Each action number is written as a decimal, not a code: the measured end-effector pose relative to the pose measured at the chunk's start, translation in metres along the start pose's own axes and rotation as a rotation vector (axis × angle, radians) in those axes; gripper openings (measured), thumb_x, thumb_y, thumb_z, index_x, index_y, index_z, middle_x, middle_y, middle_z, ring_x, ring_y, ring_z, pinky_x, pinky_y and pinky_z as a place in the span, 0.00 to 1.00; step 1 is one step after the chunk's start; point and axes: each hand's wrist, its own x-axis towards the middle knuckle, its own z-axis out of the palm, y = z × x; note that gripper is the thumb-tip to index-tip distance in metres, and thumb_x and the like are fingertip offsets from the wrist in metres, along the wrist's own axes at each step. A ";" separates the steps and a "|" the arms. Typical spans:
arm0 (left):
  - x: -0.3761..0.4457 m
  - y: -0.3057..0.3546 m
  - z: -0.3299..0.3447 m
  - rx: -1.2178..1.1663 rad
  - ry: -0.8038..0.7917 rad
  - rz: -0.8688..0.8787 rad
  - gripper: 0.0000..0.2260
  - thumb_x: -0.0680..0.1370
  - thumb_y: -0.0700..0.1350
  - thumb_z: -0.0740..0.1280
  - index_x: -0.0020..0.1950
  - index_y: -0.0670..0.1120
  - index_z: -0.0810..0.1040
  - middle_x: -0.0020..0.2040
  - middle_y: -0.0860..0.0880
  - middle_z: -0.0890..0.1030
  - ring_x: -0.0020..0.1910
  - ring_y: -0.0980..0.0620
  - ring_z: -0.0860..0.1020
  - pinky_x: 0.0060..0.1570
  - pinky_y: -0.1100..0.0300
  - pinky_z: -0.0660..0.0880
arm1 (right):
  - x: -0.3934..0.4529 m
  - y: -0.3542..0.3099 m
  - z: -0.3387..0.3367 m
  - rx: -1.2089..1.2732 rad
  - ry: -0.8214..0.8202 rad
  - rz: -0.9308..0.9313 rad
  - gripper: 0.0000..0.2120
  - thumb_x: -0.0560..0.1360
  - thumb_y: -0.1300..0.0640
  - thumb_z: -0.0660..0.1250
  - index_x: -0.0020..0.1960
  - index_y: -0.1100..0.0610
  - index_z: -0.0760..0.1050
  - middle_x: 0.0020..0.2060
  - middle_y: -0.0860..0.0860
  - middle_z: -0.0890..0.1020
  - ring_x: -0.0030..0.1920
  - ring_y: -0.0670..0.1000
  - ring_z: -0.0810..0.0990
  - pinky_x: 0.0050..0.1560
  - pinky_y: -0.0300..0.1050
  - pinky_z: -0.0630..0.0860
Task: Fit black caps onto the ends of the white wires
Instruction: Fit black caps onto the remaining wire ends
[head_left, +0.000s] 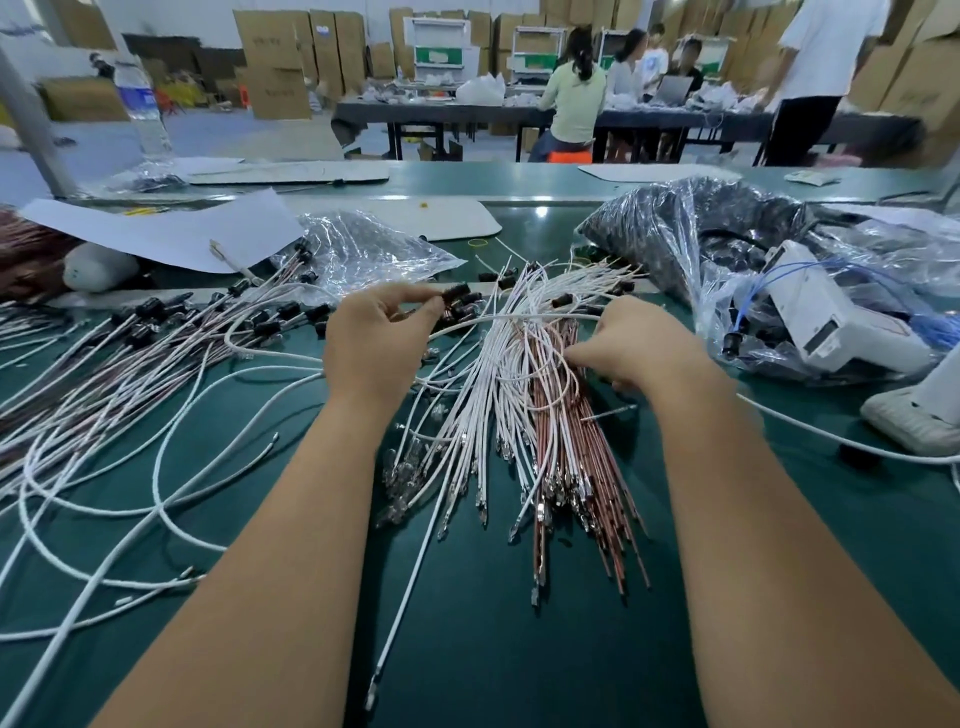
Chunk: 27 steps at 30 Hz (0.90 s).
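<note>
A heap of loose white wires (483, 395) and copper-red wires (576, 452) lies on the green table (467, 623) between my forearms. My left hand (374, 338) pinches a black cap (456, 292) between thumb and fingertips, just above a small cluster of loose black caps (467, 309). My right hand (639, 343) has its fingers curled down into the wire heap, pinching a white wire (519, 318) that arcs across toward the left hand. Wires with black caps fitted (156, 322) fan out at the left.
A clear bag of black caps (691, 228) and a white device in plastic (831, 312) sit at the right. An empty clear bag (363, 249), white paper (171, 228) and a water bottle (140, 104) are at the left back. People work at a far table.
</note>
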 end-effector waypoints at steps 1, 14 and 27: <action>0.000 -0.001 0.000 0.036 0.000 -0.008 0.04 0.76 0.46 0.71 0.48 0.50 0.84 0.27 0.54 0.74 0.22 0.59 0.64 0.25 0.65 0.59 | 0.002 0.000 0.002 -0.002 -0.005 -0.014 0.13 0.72 0.56 0.66 0.31 0.57 0.67 0.30 0.53 0.74 0.33 0.55 0.74 0.40 0.46 0.73; -0.003 -0.001 0.009 0.022 -0.082 -0.064 0.03 0.75 0.45 0.71 0.45 0.54 0.82 0.26 0.53 0.69 0.25 0.55 0.65 0.32 0.60 0.65 | 0.002 -0.004 0.009 0.209 0.083 -0.073 0.08 0.68 0.61 0.64 0.41 0.64 0.79 0.34 0.57 0.80 0.38 0.59 0.81 0.47 0.57 0.82; -0.005 0.005 0.008 -0.104 -0.070 0.015 0.04 0.76 0.47 0.71 0.50 0.53 0.83 0.30 0.46 0.72 0.29 0.49 0.65 0.32 0.55 0.65 | 0.006 -0.008 0.018 0.386 0.435 -0.205 0.04 0.75 0.61 0.59 0.44 0.55 0.72 0.36 0.49 0.76 0.36 0.49 0.72 0.34 0.44 0.65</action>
